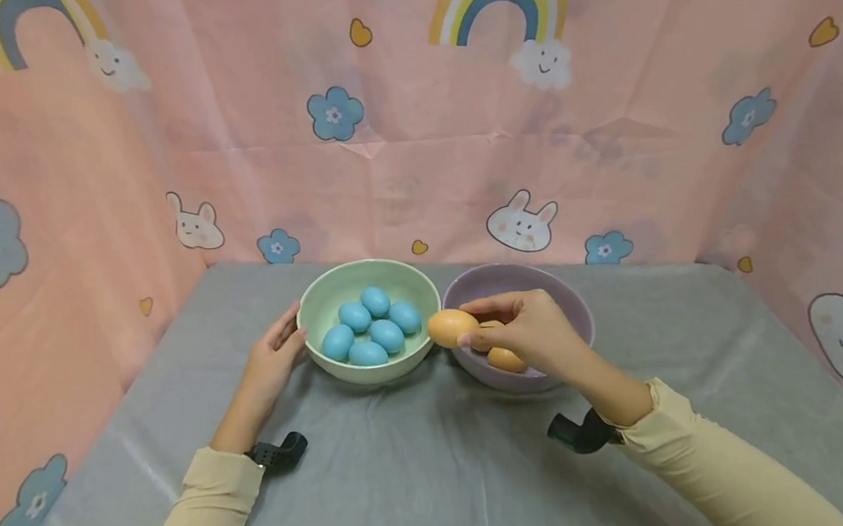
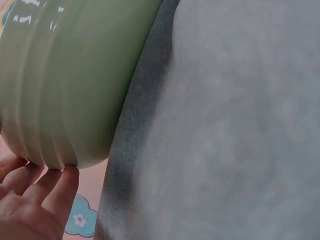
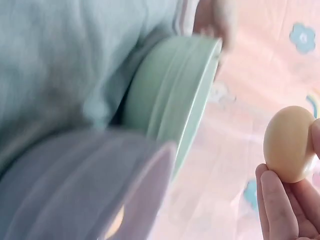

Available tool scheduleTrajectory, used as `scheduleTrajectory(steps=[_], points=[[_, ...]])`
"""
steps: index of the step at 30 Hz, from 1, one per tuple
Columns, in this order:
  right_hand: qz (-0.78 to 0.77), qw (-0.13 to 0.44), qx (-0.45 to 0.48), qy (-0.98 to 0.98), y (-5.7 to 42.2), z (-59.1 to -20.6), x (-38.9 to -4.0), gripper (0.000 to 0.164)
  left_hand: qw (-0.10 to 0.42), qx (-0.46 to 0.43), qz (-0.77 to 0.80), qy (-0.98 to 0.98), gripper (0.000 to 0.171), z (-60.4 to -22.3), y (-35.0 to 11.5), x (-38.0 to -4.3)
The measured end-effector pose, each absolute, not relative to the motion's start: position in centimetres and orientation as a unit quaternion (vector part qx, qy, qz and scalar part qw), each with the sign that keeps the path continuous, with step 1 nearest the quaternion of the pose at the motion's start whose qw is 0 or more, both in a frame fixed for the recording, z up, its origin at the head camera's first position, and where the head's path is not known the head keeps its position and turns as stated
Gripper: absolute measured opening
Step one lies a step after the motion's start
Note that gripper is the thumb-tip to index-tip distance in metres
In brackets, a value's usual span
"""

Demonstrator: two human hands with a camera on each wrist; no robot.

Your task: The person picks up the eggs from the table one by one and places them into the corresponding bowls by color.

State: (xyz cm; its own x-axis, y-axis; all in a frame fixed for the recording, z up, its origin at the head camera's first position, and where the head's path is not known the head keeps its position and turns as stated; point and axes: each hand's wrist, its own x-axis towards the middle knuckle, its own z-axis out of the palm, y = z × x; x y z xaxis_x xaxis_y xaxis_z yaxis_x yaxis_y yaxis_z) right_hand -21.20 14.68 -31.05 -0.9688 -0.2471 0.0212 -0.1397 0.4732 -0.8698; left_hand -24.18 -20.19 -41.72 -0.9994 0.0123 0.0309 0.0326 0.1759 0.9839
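Against the outer left side of the green bowl (image 1: pixel 374 374) rests my left hand (image 1: pixel 274 361), its fingertips (image 2: pixel 70 172) touching the wall in the left wrist view. Several blue eggs (image 1: pixel 386 336) lie inside that bowl. My right hand (image 1: pixel 536 332) pinches an orange egg (image 1: pixel 451 328) between thumb and fingers; the right wrist view shows this egg (image 3: pixel 289 144) held above rim height. Under that hand is the purple bowl (image 1: pixel 579 308), with more orange eggs (image 1: pixel 506 360) in it, partly hidden by the hand.
The two bowls stand side by side on a grey cloth-covered table (image 1: pixel 410 481). A pink patterned curtain (image 1: pixel 253 144) rises behind the table and along both sides. Dark wrist straps (image 1: pixel 280 452) stick out at both cuffs.
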Motion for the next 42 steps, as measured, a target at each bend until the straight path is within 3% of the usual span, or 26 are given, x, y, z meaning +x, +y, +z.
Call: scheduleTrajectory(steps=[8,19,42], points=[[-0.457,0.039,-0.06,0.887,16.4,-31.9,-24.4,0.05,0.019,-0.016,-0.64,-0.768,0.058,-41.5,-20.4,-24.4],[-0.39,0.04,-0.093,0.915,16.3,-35.5,-27.0,0.051,0.017,-0.019,-0.638,-0.769,0.058,-41.8,-20.4,-24.3],[-0.321,0.072,-0.104,0.938,15.9,-36.4,-29.5,0.033,0.005,-0.014,-0.611,-0.791,0.06,-40.6,-21.4,-24.6]])
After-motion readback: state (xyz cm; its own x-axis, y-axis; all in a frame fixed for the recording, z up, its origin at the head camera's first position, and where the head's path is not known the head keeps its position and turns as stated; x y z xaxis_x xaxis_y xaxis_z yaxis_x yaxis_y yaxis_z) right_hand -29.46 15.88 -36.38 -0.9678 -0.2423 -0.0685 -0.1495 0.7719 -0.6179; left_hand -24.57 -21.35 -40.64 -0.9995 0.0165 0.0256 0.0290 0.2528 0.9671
